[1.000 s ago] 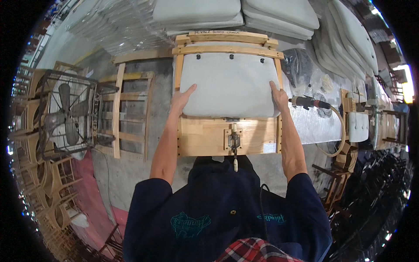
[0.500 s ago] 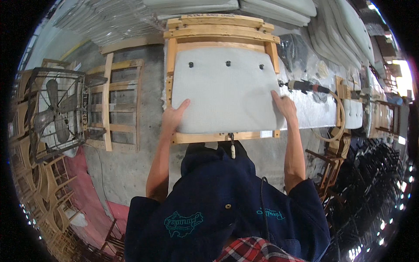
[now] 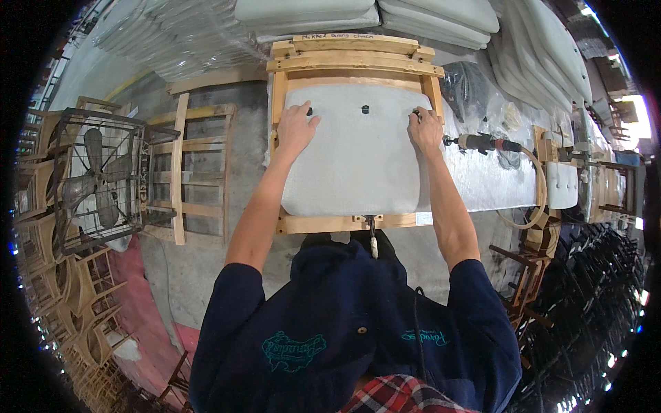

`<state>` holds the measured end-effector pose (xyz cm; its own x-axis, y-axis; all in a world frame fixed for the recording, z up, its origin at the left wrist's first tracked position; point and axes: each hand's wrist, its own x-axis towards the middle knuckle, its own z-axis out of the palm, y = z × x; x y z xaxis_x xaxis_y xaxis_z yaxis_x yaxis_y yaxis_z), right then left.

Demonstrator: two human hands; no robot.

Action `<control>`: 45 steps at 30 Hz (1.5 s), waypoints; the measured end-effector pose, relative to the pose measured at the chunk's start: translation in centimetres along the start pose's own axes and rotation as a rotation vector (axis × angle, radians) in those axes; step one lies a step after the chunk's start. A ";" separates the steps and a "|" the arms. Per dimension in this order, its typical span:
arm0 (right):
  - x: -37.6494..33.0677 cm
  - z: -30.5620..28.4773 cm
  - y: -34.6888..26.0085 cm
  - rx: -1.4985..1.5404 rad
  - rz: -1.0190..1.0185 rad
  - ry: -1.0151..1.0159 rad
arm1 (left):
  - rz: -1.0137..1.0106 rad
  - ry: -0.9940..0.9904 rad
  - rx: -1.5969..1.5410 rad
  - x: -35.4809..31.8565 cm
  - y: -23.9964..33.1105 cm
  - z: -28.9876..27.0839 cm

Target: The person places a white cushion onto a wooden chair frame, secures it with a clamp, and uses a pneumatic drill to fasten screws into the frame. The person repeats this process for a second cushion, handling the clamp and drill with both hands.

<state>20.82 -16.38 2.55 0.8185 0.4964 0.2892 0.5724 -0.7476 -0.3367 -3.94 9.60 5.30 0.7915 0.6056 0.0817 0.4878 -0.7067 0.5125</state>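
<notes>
A pale grey padded cushion (image 3: 354,162) lies flat on a wooden frame (image 3: 323,224). Three small black fittings stand in a row near its far edge; the middle fitting (image 3: 365,109) is uncovered. My left hand (image 3: 296,131) rests on the cushion's far left part, fingers stretched and thumb apart, with the left fitting (image 3: 309,111) between thumb and forefinger. At the far right corner my right hand (image 3: 427,129) has its fingers curled in around the right fitting (image 3: 416,112), partly hiding it.
Right of the frame lies a power tool (image 3: 482,142) with a tan hose (image 3: 542,186), on a plastic-wrapped surface (image 3: 489,182). Stacked grey cushions (image 3: 441,24) stand beyond. At left are a caged floor fan (image 3: 100,179) and a wooden pallet (image 3: 180,175). A hook (image 3: 372,237) hangs at the frame's near edge.
Both hands have moved away from me, from the cushion's left and right sides up to its outer black fittings. The cushion keeps its place on the frame.
</notes>
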 end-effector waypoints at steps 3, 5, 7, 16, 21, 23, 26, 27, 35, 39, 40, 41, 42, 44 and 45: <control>0.1 0.0 -0.2 0.000 -0.036 0.002 | -0.054 0.015 -0.009 0.5 0.5 0.7; 0.1 -0.1 -0.1 0.043 0.007 -0.023 | -0.071 0.015 -0.012 0.4 0.6 1.1; 0.6 -0.1 -0.4 0.065 0.041 -0.044 | -0.093 0.049 -0.003 0.6 0.2 1.6; 1.7 1.2 -6.9 0.218 0.035 -0.069 | -0.218 0.036 0.039 2.7 0.6 2.2; 1.6 3.7 -10.4 0.129 0.027 -0.241 | -0.290 0.124 0.050 3.0 0.7 3.4; 0.9 3.7 -10.9 0.222 0.072 -0.249 | -0.307 0.071 0.026 2.7 -0.5 3.8; 0.8 3.5 -10.3 0.217 0.039 -0.196 | -0.282 0.083 -0.006 2.3 0.8 3.3; 0.7 3.5 -10.3 0.243 0.019 -0.191 | -0.280 0.106 -0.013 2.1 0.8 3.3; 1.1 2.7 -9.9 0.452 0.040 -0.290 | -0.227 0.261 -0.168 0.2 0.4 4.0; -2.4 -1.1 -5.7 0.398 0.137 -0.110 | -0.121 0.361 -0.084 -4.3 0.6 1.8; -3.4 -2.0 -2.5 0.272 0.135 -0.056 | -0.154 0.337 -0.089 -5.2 0.9 1.4; -4.6 -2.8 0.8 0.129 0.152 0.011 | -0.190 0.304 -0.088 -6.5 1.1 0.5; -5.7 -4.9 1.7 0.062 0.293 -0.018 | -0.280 0.169 -0.127 -7.4 2.2 -2.4; -7.7 -7.4 5.1 0.440 0.509 -0.199 | -0.361 0.091 -0.208 -10.1 0.2 -3.9; -8.2 -8.1 5.8 0.476 0.627 -0.353 | -0.324 0.119 -0.285 -10.3 0.2 -4.4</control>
<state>16.98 -28.34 5.50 0.9125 0.2206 -0.3445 -0.0953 -0.7042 -0.7035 -13.63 4.84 8.34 0.5586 0.8288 -0.0331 0.5696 -0.3543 0.7416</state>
